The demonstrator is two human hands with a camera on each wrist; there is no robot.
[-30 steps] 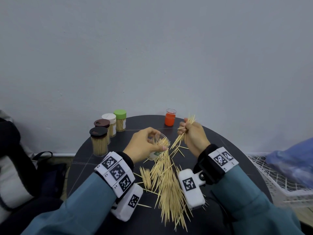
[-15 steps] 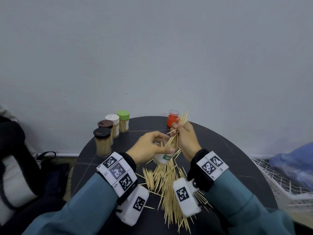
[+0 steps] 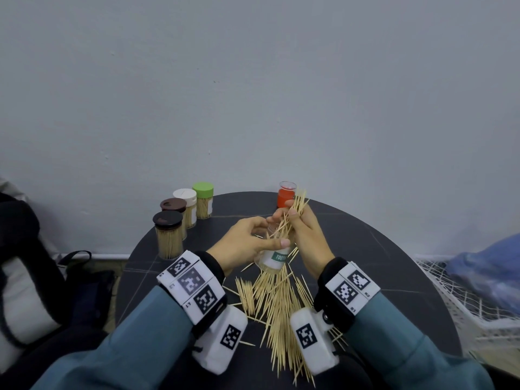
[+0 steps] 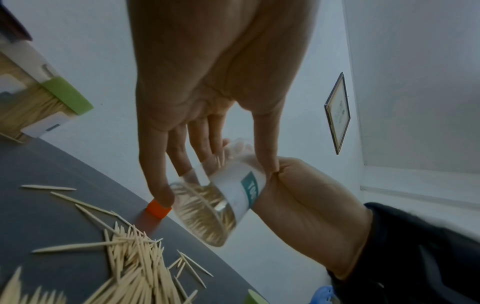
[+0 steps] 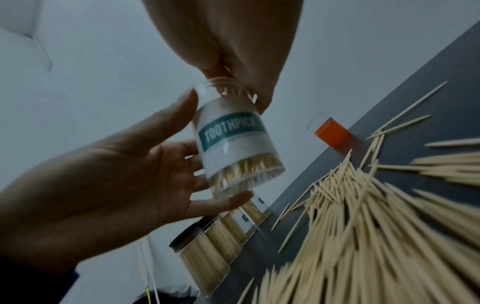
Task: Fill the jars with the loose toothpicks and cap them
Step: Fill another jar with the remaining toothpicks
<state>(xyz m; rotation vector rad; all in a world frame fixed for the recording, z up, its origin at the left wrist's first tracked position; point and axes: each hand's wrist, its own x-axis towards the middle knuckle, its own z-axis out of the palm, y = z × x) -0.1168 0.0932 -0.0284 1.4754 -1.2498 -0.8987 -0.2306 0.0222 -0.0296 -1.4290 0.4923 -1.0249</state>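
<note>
- Now the left hand (image 3: 247,240) wraps its fingers (image 4: 158,174) around the clear toothpick jar (image 5: 233,148), tilted in the air above the counter (image 3: 394,263).
- The right hand (image 3: 304,232) pinches a toothpick bundle (image 3: 295,209) at the jar's mouth.
- The jar looks light and probably slick; gripping the labelled middle seems safest.
- The toothpicks are thin, stiff and splay easily, so a tight mid-length pinch helps.
- The loose pile (image 3: 281,311) waits below.

Plain room: bare grey wall (image 3: 253,94), round dark table (image 3: 394,263), framed picture (image 4: 337,113).
</note>
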